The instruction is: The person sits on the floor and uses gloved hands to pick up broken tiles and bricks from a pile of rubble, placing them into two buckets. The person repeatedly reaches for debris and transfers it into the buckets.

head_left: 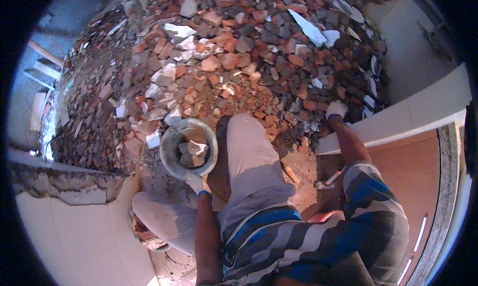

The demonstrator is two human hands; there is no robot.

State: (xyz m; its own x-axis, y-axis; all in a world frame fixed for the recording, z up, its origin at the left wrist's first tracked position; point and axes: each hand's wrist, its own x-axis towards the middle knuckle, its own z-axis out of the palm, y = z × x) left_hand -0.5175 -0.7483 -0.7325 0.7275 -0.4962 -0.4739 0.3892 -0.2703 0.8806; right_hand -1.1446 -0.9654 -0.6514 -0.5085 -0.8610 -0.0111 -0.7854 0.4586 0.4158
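Note:
A round grey bucket (212, 161) stands on the floor left of my knee, with a few broken chunks (191, 159) inside. My left hand (198, 182), in a pale glove, grips the bucket's near rim. Out to the right, my right hand (337, 109), gloved too, is down at the edge of the rubble heap (234, 62). Its fingers look curled in, and whatever they may hold is hidden. Brick pieces (312, 105) lie just left of that hand. The heap mixes red brick, grey lumps and white tile shards (307, 29).
A hammer (328, 181) and a wooden tool handle (291, 174) lie right of my knee. Low tiled walls (79, 231) flank me; the right one (413, 106) meets a brown panel (406, 171). Another container (160, 247) shows partly behind my left leg.

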